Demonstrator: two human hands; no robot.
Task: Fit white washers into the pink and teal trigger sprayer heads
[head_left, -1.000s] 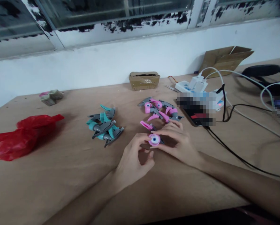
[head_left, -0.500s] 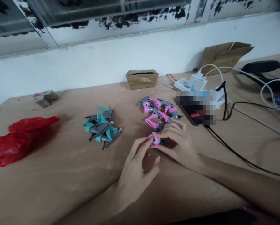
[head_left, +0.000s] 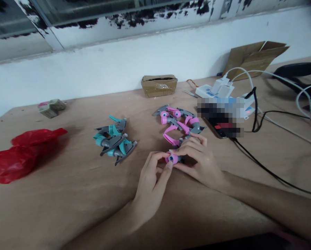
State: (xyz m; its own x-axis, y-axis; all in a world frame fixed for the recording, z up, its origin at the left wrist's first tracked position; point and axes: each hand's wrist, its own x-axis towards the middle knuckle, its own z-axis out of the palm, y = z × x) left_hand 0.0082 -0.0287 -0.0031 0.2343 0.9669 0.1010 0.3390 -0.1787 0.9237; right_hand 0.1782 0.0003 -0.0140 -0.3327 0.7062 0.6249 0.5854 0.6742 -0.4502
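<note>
A pink-and-grey trigger sprayer head is held between my two hands, its round pink collar facing me. My right hand grips it from the right, covering most of its grey body. The forefinger and thumb of my left hand close on the collar from the left, around its open end. Just beyond my fingers lies a loose group of pink-and-grey sprayer heads. To the left, a pile of teal-and-grey sprayer heads rests on the wooden table.
A red plastic bag lies at the left, with small greyish blocks behind it. Against the wall stand a small cardboard box and a larger carton. At the right are a phone, a power strip and cables.
My left thumb has come up to the pink collar and my left forefinger has shifted to its upper edge, so both now pinch it. My right hand keeps its hold.
</note>
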